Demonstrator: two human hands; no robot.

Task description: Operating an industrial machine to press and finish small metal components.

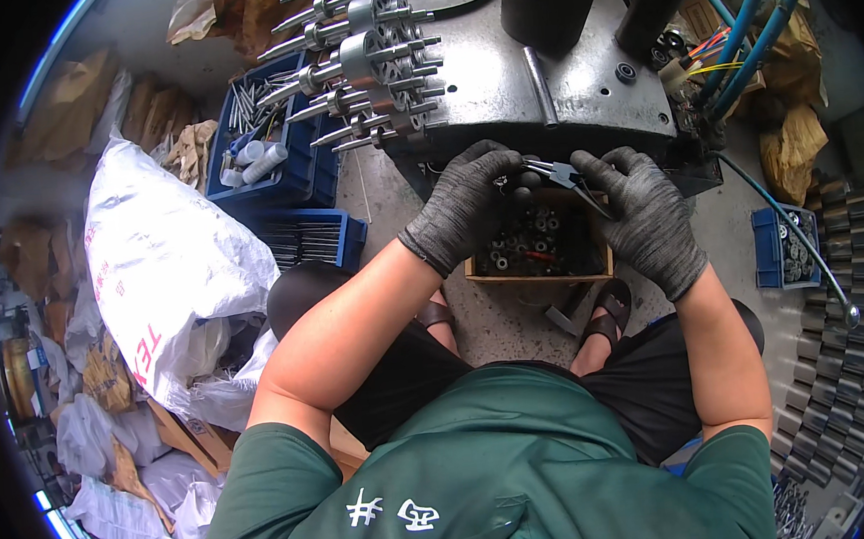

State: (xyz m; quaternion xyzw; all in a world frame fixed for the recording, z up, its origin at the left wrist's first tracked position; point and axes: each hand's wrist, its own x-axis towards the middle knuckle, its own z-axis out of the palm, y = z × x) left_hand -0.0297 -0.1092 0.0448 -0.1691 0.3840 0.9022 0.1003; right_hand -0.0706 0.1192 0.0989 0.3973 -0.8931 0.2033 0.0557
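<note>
Both my hands wear dark grey knit gloves. In my right hand point(649, 222) is a pair of slim-nosed pliers point(566, 176), its jaws pointing left and its handles running down into the palm. My left hand point(463, 207) is closed in a pinch at the plier tips. A tiny shiny piece shows at its fingertips, too small to name. Just below the hands stands a wooden box point(543, 278) with small rings and dark parts in it. The metal machine top point(484, 81) lies just beyond my hands.
Shafts with rollers point(362, 59) stick out at the machine's left. Beside them sits a blue crate point(281, 190) of metal rods and white cylinders. A bearing ring point(626, 73) lies on the machine. A hammer point(563, 315) rests between my feet. Stacked metal tubes point(848, 341) fill the right side.
</note>
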